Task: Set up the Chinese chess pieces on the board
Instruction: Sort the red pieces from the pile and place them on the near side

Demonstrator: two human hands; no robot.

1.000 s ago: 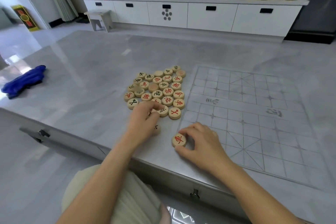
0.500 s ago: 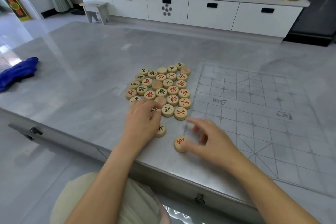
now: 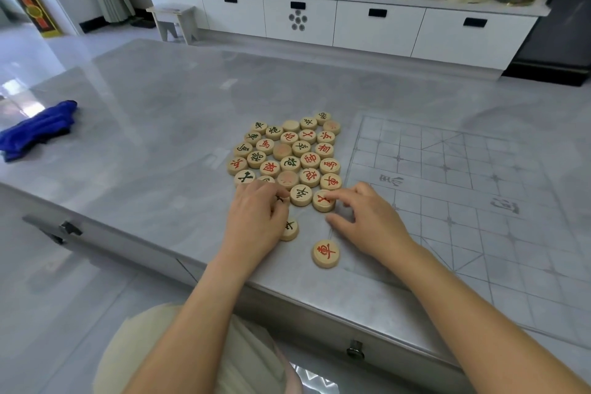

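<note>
In the head view, a cluster of round wooden chess pieces sits at the centre of the frame on a grey table, just left of the printed board, which fills the right half and carries no pieces. The left hand lies palm down at the cluster's lower left edge, fingers curled over pieces there; whether it grips one cannot be told. The right hand is spread loosely, its fingertips touching a red-marked piece at the cluster's lower right, thumb apart below it. A black-marked piece lies just beside the left hand, and a red chariot piece lies alone lower centre. A blue cloth rests at the far left.
</note>
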